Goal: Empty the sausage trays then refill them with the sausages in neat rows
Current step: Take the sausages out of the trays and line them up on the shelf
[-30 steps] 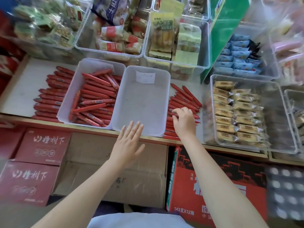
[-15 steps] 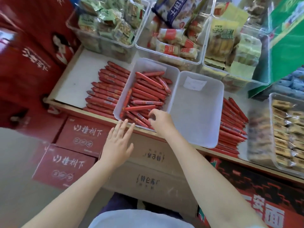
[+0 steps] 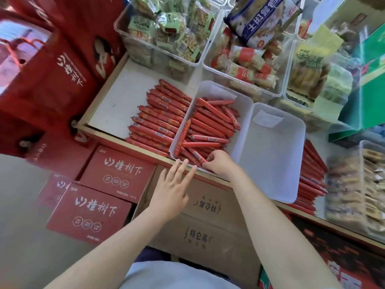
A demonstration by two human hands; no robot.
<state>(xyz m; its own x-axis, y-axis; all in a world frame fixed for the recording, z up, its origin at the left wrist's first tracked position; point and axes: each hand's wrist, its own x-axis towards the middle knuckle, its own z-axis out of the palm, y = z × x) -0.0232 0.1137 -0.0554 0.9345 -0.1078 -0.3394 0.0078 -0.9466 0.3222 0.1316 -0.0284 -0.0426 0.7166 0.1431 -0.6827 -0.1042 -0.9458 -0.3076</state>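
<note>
Head | right hand [image 3: 218, 162] pinches sausage [image 3: 199, 157] end | axis up-left

Right hand [image 3: 216, 163]: covers the near ends of the sausages [image 3: 208, 130] at the tray's front corner.
Right-side sausage pile [image 3: 311, 180]: partly behind the empty tray [image 3: 270, 197].
Snack bin [image 3: 375, 184]: cut by right edge, blurred.
Box print [image 3: 354, 274]: cropped, unreadable.

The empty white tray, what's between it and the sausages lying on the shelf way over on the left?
In the head view, the other white tray, holding jumbled sausages, sits between the empty tray and the left pile.
</note>
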